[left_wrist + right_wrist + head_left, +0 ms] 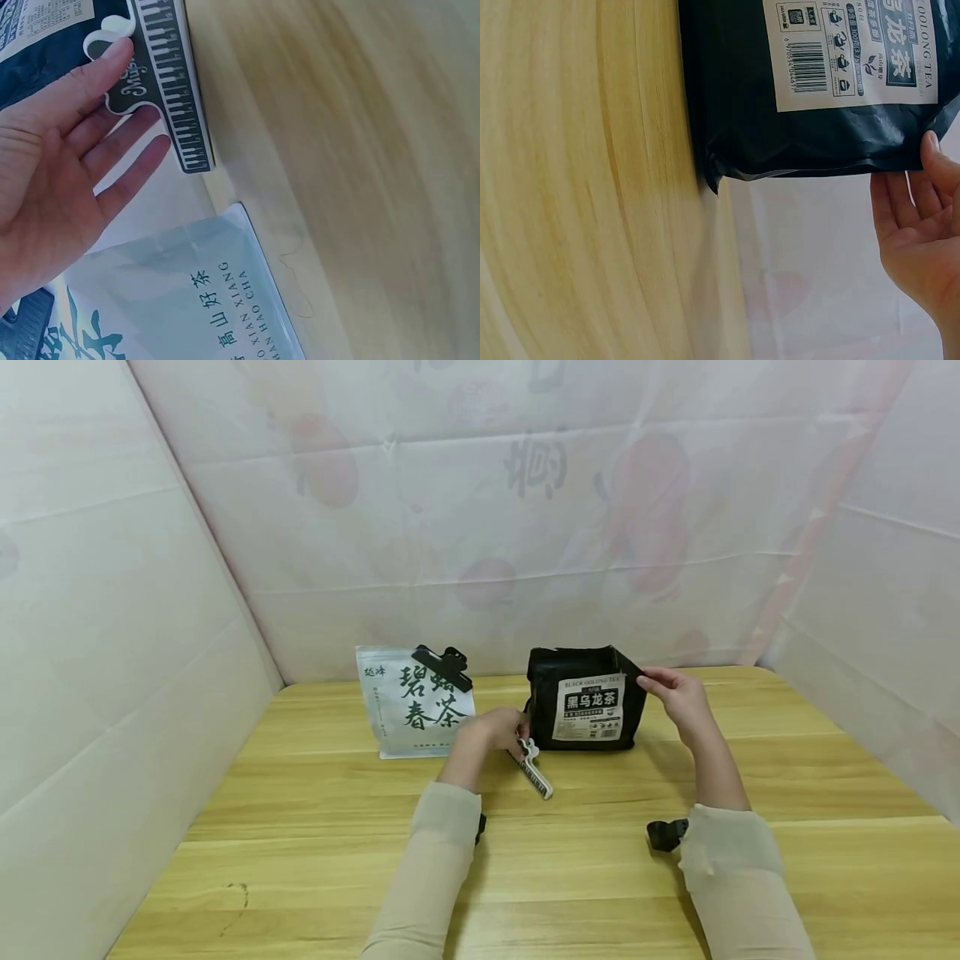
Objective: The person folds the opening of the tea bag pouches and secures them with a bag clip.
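A black foil pouch of oolong tea with a white label (585, 700) is stood upright on the pale wooden desk (315, 827), toward twelve o'clock of the desk's middle. Its top corner at three o'clock is pinched by the right hand (678, 692), whose fingertips (932, 142) are seen in the right wrist view laid against the pouch's upper edge. At nine o'clock of this pouch, a flat bag clip printed with black and white piano keys (534, 770) is held by the left hand (491, 733); in the left wrist view the thumb (105, 64) is pressed on the clip's curled handle while the other fingers are stretched nearly straight behind it, so the clip is lightly grasped rather than clenched. The clip's long bar is tilted down toward five o'clock, its lower end close to the desk. Further toward nine o'clock, just beside the left hand, a white tea pouch with green characters (416, 706) is stood upright, and its top corner is clamped by a black plastic clip (442, 664). Both forearms are covered by beige sleeves (442, 852).
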